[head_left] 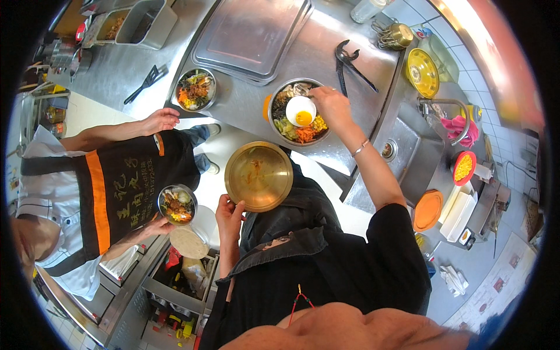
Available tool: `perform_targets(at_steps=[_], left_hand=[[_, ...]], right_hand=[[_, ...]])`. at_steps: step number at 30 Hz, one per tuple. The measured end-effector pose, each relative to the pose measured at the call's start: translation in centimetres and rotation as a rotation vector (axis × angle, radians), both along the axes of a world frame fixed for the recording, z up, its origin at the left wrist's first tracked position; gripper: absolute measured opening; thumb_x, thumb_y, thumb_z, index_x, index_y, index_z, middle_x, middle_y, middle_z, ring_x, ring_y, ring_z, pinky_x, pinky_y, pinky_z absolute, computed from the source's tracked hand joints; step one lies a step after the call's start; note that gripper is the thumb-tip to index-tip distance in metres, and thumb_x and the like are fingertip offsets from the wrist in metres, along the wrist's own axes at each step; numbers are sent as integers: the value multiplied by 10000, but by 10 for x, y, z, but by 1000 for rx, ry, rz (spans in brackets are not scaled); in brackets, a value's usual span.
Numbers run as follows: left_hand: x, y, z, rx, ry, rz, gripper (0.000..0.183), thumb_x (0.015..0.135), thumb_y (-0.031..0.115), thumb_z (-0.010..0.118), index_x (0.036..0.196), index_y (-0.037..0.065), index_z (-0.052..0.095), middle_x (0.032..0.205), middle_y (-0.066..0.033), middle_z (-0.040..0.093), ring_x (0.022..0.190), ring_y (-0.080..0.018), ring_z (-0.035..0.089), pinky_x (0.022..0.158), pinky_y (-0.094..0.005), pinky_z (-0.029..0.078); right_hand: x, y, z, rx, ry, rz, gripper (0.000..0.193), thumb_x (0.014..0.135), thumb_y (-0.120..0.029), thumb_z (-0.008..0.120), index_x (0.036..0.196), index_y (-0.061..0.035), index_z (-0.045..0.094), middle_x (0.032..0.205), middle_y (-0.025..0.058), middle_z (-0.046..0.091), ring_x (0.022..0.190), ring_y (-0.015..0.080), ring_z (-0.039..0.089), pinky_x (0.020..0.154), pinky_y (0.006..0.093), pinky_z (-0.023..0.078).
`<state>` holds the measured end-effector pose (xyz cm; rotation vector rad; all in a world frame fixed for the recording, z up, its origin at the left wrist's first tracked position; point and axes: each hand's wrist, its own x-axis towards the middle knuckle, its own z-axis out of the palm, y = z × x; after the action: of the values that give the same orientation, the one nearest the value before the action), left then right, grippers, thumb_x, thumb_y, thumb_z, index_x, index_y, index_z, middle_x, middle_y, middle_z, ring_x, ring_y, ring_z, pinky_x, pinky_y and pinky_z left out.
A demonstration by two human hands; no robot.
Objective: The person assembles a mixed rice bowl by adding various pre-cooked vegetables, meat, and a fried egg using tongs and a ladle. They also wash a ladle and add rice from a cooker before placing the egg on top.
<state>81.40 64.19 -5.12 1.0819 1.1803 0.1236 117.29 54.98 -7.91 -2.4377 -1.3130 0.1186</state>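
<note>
My left hand [231,219] grips a brass-coloured bowl [263,189] by its rim. A few brown scraps lie in its bottom. My right hand [332,109] is over the far right edge of a metal bowl [283,139] on the steel counter. Its fingers are pinched together by some pale strips, and what they hold, if anything, is hidden. Filling that bowl are vegetables in sections, with a fried egg [301,111] on top. A smaller bowl of mixed vegetables [195,90] stands to its left.
At left, a co-worker in a black apron [125,192] holds another filled bowl [178,205]. Black-handled tongs [347,64] and lidded steel trays [251,35] lie on the counter [379,70]. A sink [414,140] and a red bowl of corn [464,167] are at right.
</note>
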Motion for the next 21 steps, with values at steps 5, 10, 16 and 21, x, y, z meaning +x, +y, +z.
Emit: perform_targets(at_steps=[5, 10, 16, 21], left_hand=[[-4, 0, 0, -35, -31, 21, 201, 808, 26, 561, 979, 66, 463, 812, -54, 620, 667, -96, 588, 467, -175, 388], [-12, 6, -4, -108, -110, -2, 179, 826, 55, 575, 968, 70, 467, 798, -39, 621, 650, -77, 567, 459, -170, 379], [-11, 3, 3, -106, -181, -135, 164, 836, 64, 582, 957, 65, 472, 776, -28, 618, 618, -51, 535, 458, -161, 379], [-7, -13, -2, -85, -188, -304, 159, 836, 56, 576, 964, 55, 482, 781, -25, 616, 610, -46, 522, 468, -161, 389]], right_hand=[[-35, -21, 57, 451, -35, -55, 163, 734, 40, 599, 883, -28, 594, 850, 120, 599, 761, 276, 599, 651, 341, 494], [-115, -54, 58, 419, 407, -60, 109, 770, 32, 588, 876, 7, 583, 844, 133, 584, 715, 284, 597, 623, 321, 488], [-171, -67, 53, 335, 339, -79, 126, 727, 16, 615, 839, -32, 585, 792, 99, 572, 707, 276, 594, 619, 335, 493], [-185, -77, 61, 335, 160, -287, 177, 710, -20, 638, 876, -55, 586, 849, 96, 564, 711, 284, 588, 622, 346, 493]])
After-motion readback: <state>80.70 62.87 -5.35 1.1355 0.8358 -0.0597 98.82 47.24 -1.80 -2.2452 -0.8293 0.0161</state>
